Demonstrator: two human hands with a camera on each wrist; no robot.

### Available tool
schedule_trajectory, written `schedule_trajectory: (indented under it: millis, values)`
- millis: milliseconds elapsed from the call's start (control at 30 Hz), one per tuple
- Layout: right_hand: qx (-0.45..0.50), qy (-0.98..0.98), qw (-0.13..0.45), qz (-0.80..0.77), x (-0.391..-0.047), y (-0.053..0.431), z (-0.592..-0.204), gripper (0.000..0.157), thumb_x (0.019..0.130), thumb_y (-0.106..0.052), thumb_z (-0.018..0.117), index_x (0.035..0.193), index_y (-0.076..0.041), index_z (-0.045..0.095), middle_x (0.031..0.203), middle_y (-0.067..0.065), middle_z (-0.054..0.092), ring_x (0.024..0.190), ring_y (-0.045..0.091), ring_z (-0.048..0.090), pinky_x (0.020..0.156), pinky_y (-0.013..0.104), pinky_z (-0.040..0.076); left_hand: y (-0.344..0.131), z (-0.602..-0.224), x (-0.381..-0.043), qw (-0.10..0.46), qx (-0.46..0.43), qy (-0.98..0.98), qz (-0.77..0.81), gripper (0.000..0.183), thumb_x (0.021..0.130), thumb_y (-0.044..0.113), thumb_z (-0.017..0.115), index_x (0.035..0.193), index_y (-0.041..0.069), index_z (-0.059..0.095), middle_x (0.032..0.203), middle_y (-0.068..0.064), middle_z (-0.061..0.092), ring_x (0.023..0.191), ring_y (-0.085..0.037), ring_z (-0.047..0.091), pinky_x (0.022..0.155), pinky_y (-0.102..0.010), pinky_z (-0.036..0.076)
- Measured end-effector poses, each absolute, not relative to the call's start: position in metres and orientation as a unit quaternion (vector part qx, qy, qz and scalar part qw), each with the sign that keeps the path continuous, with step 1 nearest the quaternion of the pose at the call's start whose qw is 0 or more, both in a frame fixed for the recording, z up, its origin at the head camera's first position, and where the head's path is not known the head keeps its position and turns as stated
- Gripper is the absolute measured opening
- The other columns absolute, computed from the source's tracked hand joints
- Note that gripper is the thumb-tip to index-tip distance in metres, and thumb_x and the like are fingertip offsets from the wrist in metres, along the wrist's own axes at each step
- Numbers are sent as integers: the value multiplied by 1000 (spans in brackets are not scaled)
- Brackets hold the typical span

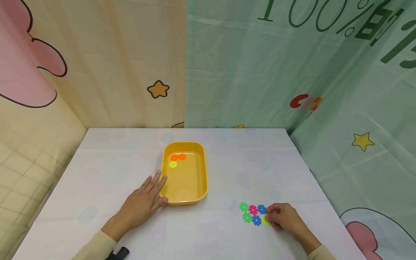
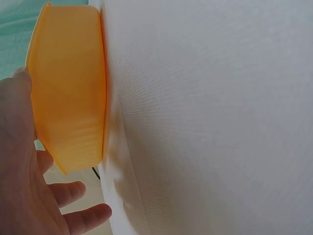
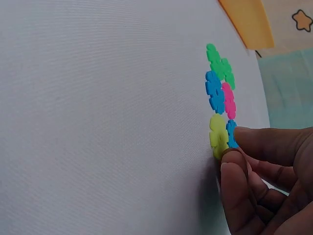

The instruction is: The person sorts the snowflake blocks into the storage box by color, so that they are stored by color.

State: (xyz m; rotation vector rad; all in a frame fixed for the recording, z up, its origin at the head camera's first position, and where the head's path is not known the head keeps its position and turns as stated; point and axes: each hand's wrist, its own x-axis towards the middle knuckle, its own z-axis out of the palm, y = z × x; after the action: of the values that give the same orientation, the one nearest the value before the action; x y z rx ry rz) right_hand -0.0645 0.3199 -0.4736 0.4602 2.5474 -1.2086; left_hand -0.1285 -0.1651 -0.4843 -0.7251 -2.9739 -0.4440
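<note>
My left hand (image 1: 142, 203) rests against the left side of a yellow tray (image 1: 190, 201), fingers spread and fairly straight across its rim. Inside the tray lie two orange flower-shaped discs (image 1: 182, 156) and a yellow-green one (image 1: 173, 164). To the right, on the table, my right hand (image 1: 286, 218) has its curled fingertips at a yellow flower-shaped disc (image 1: 264, 220), partly covering it; I cannot tell whether they pinch it. Beside it, close together, are two blue discs (image 1: 256, 220), a pink disc (image 1: 252, 209) and two green discs (image 1: 247, 217).
A white cloth (image 1: 208, 238) covers the table. Printed curtains (image 1: 227, 72) stand behind and along both sides. A black object (image 1: 121, 254) shows at the near edge, below the left sleeve (image 1: 97, 245).
</note>
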Motion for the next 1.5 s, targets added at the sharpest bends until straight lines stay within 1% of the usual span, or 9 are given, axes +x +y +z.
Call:
schedule_trajectory:
  millis: [167,300,467,633,967,1233,1400,1500]
  values:
    - [156,901,128,-385,-63,315,-472,15,83,-6,80,95,-3,72,72,3,62,63,17,57,54,30,52,-164,-483,-129,24,-234,-961,-145,74,103,57,50,162,17,30,170,-10,19,148,-45,34,94,-64,51]
    - [153,910,126,-364,-63,314,-474,14,81,-6,80,91,-5,71,72,3,60,62,17,55,53,30,50,-164,-482,-130,23,-233,-962,-144,74,102,57,50,162,17,30,170,-10,19,148,-44,34,94,-64,51]
    - [135,923,124,-337,-62,313,-477,18,77,-6,82,89,-7,69,71,2,56,63,17,53,53,27,44,-164,-482,-130,25,-234,-961,-143,74,102,57,50,162,18,30,170,-10,19,148,-44,34,94,-64,51]
    - [119,937,115,-306,-60,311,-478,23,75,-8,85,89,-9,67,71,1,54,69,16,50,57,27,40,-164,-482,-130,30,-237,-960,-147,74,103,56,51,162,17,30,170,-10,19,147,-45,35,93,-64,51]
    - [124,940,118,-296,-59,308,-477,28,74,-10,87,87,-9,62,74,2,54,72,16,50,60,28,41,-165,-483,-131,26,-239,-960,-145,74,103,57,48,162,17,30,170,-10,18,148,-45,34,93,-64,51]
    - [127,932,106,-321,-57,311,-474,26,74,-9,86,82,-9,61,71,1,55,68,16,51,55,27,42,-166,-487,-131,18,-237,-960,-147,74,103,58,47,163,18,29,171,-9,16,148,-45,33,94,-65,50]
    - [156,902,118,-385,-57,316,-471,20,78,-6,82,86,-6,64,69,4,58,60,18,54,50,29,46,-166,-487,-130,12,-234,-961,-146,74,103,58,47,163,18,28,171,-9,16,149,-45,32,95,-65,50]
    - [163,881,123,-428,-60,321,-469,17,84,-8,80,91,-2,66,71,5,62,61,19,56,52,30,50,-166,-487,-130,11,-232,-962,-145,74,103,57,50,163,19,28,171,-9,16,149,-44,32,96,-65,49]
